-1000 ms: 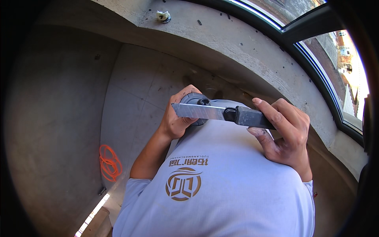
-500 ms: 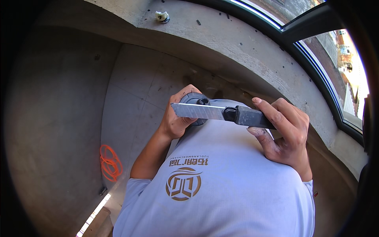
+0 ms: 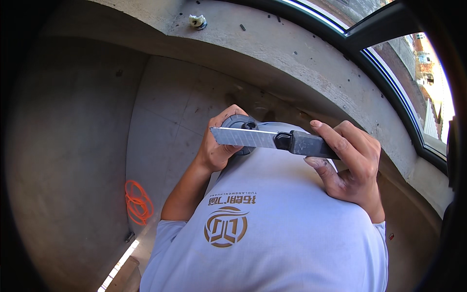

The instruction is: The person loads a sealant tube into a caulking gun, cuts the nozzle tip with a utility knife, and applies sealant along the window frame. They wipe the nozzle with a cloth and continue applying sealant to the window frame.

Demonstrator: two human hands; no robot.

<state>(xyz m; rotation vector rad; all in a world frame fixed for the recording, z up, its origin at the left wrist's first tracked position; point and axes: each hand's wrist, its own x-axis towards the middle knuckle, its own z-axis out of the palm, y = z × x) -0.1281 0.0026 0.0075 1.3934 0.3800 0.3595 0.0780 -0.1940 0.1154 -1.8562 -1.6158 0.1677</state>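
My right hand (image 3: 357, 163) is closed on the dark handle of a snap-off utility knife (image 3: 309, 144), thumb below and fingers above. Its long scored blade points left, crossing in front of a round grey end piece with a dark nozzle-like stub at its centre (image 3: 249, 125). My left hand (image 3: 217, 146) is wrapped round this grey piece from the left. In this view the blade overlaps the piece just below the stub; whether they touch, I cannot tell. The rest of the object in my left hand is hidden behind the blade and my fingers.
A concrete ledge (image 3: 272, 53) runs along the dark window frame (image 3: 362, 43). On it lie a crumpled white-and-black wad (image 3: 198, 22) and small dark bits (image 3: 242, 27). An orange coiled hose or cable (image 3: 138, 203) lies at the lower left beside the wall (image 3: 73, 146).
Both hands, the knife and the grey piece hold nearly the same place. The surroundings shift slightly in the picture as the head view moves.
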